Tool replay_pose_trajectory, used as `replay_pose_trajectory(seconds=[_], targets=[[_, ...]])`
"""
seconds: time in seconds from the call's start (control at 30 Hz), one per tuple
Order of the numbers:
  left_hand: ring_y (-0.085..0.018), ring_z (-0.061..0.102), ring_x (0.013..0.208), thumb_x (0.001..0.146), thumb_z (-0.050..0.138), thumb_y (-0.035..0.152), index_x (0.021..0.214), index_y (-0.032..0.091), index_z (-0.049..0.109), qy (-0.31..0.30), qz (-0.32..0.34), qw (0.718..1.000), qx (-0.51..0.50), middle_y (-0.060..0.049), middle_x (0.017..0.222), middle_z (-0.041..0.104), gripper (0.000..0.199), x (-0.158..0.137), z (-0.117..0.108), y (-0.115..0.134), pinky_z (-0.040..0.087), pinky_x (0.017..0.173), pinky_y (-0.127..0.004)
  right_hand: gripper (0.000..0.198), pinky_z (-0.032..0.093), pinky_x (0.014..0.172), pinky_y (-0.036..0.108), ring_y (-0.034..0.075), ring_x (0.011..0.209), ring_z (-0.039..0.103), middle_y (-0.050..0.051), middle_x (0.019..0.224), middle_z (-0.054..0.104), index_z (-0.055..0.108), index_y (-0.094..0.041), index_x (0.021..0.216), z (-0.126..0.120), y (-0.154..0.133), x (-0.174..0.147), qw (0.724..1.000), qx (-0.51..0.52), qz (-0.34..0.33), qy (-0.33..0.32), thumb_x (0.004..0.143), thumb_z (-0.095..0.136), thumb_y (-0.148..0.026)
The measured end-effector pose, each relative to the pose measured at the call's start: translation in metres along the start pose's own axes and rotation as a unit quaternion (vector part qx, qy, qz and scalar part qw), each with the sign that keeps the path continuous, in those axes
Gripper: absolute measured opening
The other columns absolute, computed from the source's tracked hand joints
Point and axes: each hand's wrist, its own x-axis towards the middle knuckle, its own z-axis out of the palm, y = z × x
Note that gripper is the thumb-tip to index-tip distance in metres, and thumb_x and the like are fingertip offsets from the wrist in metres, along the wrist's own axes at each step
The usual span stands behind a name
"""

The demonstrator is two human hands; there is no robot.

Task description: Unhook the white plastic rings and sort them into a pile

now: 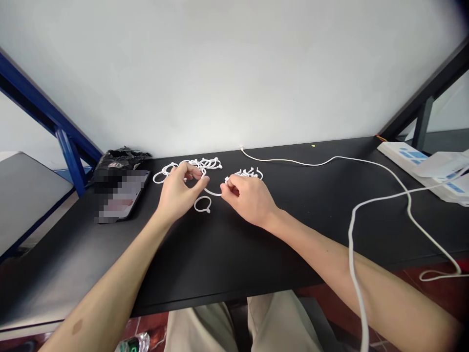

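Note:
A white plastic curtain ring [213, 194], opened out into a curved strip, spans the gap between my hands above the black table. My left hand [179, 189] pinches its left end between thumb and fingers. The other end is in the closed fingers of my right hand [252, 199], which partly hide it. Just below lies a loose closed ring [208, 210] with a small knob. Behind my left hand is a heap of several closed white rings [209, 163]. Beyond my right hand sits a cluster of white rings [252, 173], some with ends sticking up, partly covered by the hand.
A phone [126, 198] and a crumpled black plastic bag [119, 159] lie on the table [220, 264] at left. White cable [353, 230] loops across the right side, over my right forearm. White boxes with blue labels [412, 155] stand far right. A wall closes the back.

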Motion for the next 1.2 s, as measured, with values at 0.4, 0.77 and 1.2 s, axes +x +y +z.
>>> replay_pose_trajectory(seconds=[0.4,0.77,1.2], targets=[[-0.024,0.054,0.094,0.090,0.056,0.040,0.095,0.030,0.074,-0.186,0.196,0.952,0.141,-0.003,0.099,0.070,0.021,-0.001,-0.006,-0.031,0.039,0.092,-0.042,0.042,0.038,0.056,0.032,0.024,0.065,0.064,0.010,0.069,0.066,0.065,-0.017,0.084,-0.027,0.040,0.020,0.958,-0.195,0.199,-0.062,0.094,0.044,-0.052],[-0.018,0.059,0.074,0.085,0.053,0.026,0.099,0.023,0.058,-0.078,0.093,0.990,0.074,0.001,0.075,0.064,0.015,-0.010,0.009,-0.003,0.046,0.071,-0.032,0.046,0.032,0.057,0.025,0.012,0.060,0.055,-0.001,0.063,0.063,0.062,-0.020,0.074,-0.007,0.008,0.004,0.996,-0.004,0.035,-0.083,0.095,0.045,-0.057],[-0.022,0.059,0.092,0.081,0.063,0.046,0.105,0.023,0.059,-0.019,-0.027,0.999,0.007,-0.002,0.096,0.069,0.033,0.001,0.002,-0.004,0.045,0.081,-0.035,0.035,0.025,0.053,0.025,0.009,0.054,0.046,-0.002,0.060,0.057,0.052,-0.019,0.065,-0.001,0.001,0.001,0.999,-0.038,0.004,0.004,0.095,0.045,-0.034]])
